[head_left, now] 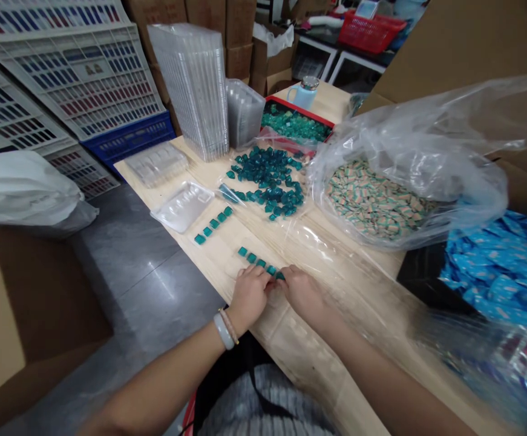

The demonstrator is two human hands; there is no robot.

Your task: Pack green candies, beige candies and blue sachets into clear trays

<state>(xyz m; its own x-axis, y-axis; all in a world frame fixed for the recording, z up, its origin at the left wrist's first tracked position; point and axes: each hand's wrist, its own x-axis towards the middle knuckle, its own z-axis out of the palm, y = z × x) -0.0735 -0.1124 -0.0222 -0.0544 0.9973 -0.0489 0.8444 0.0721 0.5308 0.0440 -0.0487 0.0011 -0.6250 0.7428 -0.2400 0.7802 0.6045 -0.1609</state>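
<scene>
Small glossy teal square pieces lie in a slanting row on the wooden table, their exact kind unclear. At the near end of this row, my left hand is closed, its fingers bent and its fingertips partly hidden. My right hand is closed beside it, with fingers at the last teal square piece. The two hands nearly meet. A second row of teal square pieces lies farther left, apart from both hands. Beyond the rows spreads a loose pile of darker teal pieces on clear plastic.
Clear plastic trays stand in a tall stack at the back left; a single tray lies nearer. A red-rimmed tray and blue mug are behind. A plastic bag of patterned pieces and blue packets sit right.
</scene>
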